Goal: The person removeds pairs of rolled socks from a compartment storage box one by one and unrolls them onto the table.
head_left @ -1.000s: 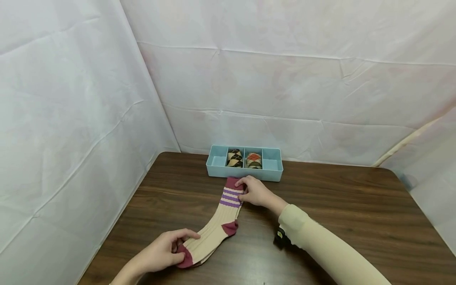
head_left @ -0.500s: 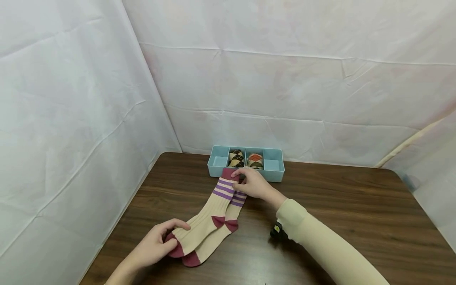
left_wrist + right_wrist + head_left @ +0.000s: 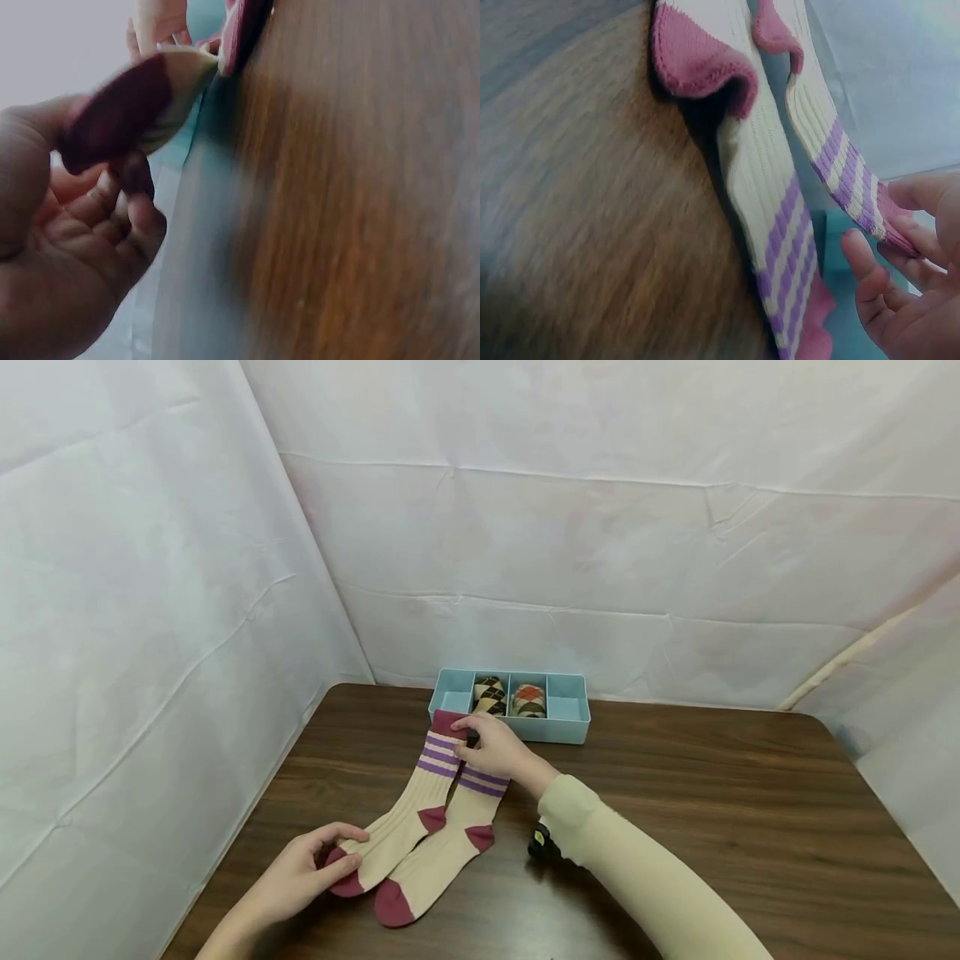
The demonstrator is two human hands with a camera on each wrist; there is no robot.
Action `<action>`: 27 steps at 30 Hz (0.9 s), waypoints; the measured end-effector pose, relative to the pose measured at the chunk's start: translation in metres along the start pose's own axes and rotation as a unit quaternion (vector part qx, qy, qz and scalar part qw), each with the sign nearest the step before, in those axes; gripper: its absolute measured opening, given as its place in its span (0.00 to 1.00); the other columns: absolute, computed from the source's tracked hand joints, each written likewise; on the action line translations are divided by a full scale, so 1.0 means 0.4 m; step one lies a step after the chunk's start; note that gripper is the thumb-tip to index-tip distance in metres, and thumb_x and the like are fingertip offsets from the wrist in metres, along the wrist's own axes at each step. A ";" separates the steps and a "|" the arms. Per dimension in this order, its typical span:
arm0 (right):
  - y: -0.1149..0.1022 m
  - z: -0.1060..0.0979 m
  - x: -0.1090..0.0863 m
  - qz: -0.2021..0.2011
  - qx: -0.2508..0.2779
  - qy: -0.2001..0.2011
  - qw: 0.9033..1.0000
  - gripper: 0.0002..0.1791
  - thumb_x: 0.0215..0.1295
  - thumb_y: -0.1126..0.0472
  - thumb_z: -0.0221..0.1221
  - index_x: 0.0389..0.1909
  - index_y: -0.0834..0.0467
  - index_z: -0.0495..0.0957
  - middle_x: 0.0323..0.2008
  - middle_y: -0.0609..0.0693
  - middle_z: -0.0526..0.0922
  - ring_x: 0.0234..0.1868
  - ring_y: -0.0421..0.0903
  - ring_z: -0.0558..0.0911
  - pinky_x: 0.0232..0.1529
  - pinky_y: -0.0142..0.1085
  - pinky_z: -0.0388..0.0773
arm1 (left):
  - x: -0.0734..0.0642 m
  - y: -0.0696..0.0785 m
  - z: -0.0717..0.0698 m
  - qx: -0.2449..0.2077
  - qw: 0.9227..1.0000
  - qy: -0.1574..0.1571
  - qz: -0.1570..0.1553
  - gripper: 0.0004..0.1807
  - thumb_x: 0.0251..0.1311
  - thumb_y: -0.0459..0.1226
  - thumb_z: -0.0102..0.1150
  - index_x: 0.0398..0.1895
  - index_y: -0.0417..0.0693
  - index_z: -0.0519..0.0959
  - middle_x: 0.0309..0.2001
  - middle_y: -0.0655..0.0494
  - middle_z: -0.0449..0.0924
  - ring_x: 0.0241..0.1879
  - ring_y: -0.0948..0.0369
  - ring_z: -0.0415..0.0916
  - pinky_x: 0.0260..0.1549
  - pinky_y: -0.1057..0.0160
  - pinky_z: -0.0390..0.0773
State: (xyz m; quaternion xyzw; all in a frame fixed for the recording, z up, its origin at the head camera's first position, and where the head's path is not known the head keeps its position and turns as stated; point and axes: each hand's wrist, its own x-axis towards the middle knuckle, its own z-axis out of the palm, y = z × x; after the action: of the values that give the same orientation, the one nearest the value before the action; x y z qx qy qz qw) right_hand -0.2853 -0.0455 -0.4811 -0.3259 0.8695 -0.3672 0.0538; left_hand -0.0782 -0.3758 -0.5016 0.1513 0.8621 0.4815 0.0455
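Observation:
A cream sock (image 3: 401, 814) with maroon toe, heel and cuff and purple stripes is stretched between my two hands. My left hand (image 3: 303, 864) pinches its toe between thumb and fingers; the left wrist view shows that maroon toe (image 3: 120, 112) raised off the table. At the other end my right hand (image 3: 495, 747) pinches the cuff, which the right wrist view shows lifted, its purple stripes (image 3: 851, 184) bending down to my fingers. A matching second sock (image 3: 442, 860) lies flat on the table just to the right, its cuff partly hidden under my right hand.
Behind the socks stands a light blue divided box (image 3: 551, 731). Its two middle compartments hold a rolled black-and-cream argyle sock (image 3: 491, 695) and a rolled orange-and-green argyle sock (image 3: 528, 700). White cloth (image 3: 525, 535) hangs behind and to the left of the dark wooden table (image 3: 712, 785).
The two socks lay stacked before. Both hands have carried the upper sock to the left, off the lower one, which now shows almost whole beside it.

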 end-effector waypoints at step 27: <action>0.036 0.069 0.007 0.037 -0.048 -0.074 0.995 0.34 0.74 0.47 0.70 0.75 0.56 0.75 0.46 0.52 0.75 0.49 0.46 0.72 0.54 0.43 0.75 | -0.005 -0.018 -0.012 0.200 0.979 -0.006 -0.035 0.24 0.65 0.48 0.79 0.63 0.67 0.82 0.58 0.63 0.82 0.55 0.61 0.78 0.50 0.59 0.80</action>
State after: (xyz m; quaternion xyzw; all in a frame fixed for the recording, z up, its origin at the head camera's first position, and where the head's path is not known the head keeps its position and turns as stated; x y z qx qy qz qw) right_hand -0.2859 -0.0565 -0.5105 -0.3218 0.8912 -0.2977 0.1161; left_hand -0.0789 -0.3839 -0.5055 0.1299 0.9454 0.2968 0.0361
